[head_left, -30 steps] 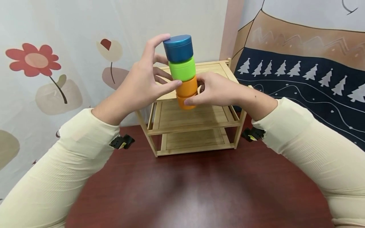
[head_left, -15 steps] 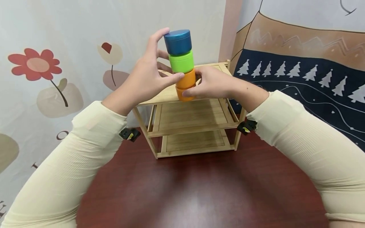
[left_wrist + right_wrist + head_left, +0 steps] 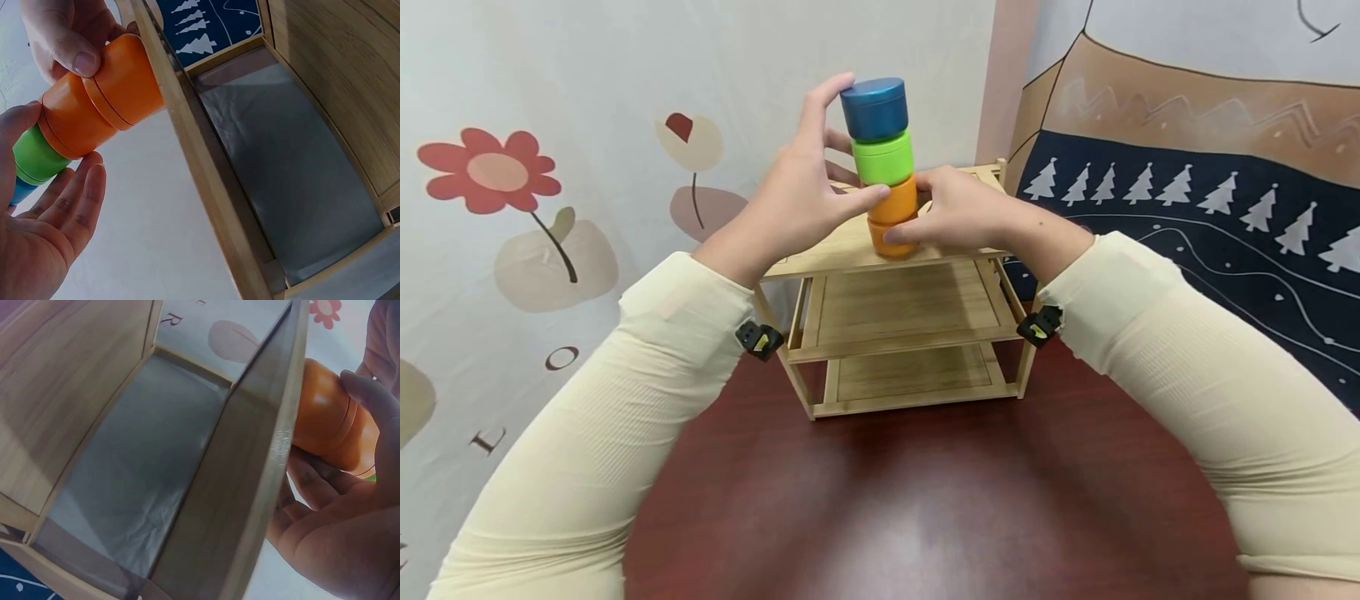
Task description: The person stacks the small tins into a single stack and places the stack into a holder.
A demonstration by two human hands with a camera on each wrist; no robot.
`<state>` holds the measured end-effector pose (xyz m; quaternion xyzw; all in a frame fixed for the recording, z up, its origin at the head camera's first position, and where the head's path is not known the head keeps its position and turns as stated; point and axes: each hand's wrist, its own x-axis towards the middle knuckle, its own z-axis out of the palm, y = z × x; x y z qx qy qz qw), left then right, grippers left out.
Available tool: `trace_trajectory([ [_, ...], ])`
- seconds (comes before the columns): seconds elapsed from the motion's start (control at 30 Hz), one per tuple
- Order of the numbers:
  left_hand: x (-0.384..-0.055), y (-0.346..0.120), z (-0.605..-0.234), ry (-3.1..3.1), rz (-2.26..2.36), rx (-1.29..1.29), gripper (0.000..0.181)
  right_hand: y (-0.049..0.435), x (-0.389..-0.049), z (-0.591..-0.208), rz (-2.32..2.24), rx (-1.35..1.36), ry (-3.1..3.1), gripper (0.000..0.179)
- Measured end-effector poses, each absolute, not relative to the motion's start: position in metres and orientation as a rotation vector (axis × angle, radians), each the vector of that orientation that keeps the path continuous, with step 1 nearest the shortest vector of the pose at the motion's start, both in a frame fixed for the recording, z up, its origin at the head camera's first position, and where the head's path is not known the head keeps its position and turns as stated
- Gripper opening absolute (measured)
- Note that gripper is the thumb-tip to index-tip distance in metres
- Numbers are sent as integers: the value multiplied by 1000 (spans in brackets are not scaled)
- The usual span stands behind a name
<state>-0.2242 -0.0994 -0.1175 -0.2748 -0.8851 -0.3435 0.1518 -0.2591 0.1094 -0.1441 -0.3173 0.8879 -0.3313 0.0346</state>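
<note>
A stack of small round canisters stands slightly tilted at the front of the wooden rack (image 3: pixel 820 265) in the head view. On top is a blue canister (image 3: pixel 875 110), below it a bright green one (image 3: pixel 883 158), then two orange canisters (image 3: pixel 895 202). My left hand (image 3: pixel 805 187) holds the upper stack, index finger at the blue top and thumb on the upper orange canister. My right hand (image 3: pixel 966 212) grips the lower orange part, its thumb across the front. In the left wrist view the bottom orange canister (image 3: pixel 128 78) is right at the top board's edge.
The rack has a middle shelf (image 3: pixel 910 304) and a bottom shelf (image 3: pixel 917 373), and stands on a dark red table (image 3: pixel 910 500). Behind it hangs a pale flower-printed cloth (image 3: pixel 625 83). A dark blue tree-patterned cloth (image 3: pixel 1150 217) hangs at the right.
Both hands have carried the stack up and away from me toward the rack's top board, then slightly right. Their hold on the canisters looks the same.
</note>
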Motion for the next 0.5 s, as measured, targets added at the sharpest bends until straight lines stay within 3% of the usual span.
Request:
trace_trajectory([
  [0.5, -237, -98, -120, -2558, -910, -786, 99, 108, -272, -150, -1095, -927, 2704, 57],
])
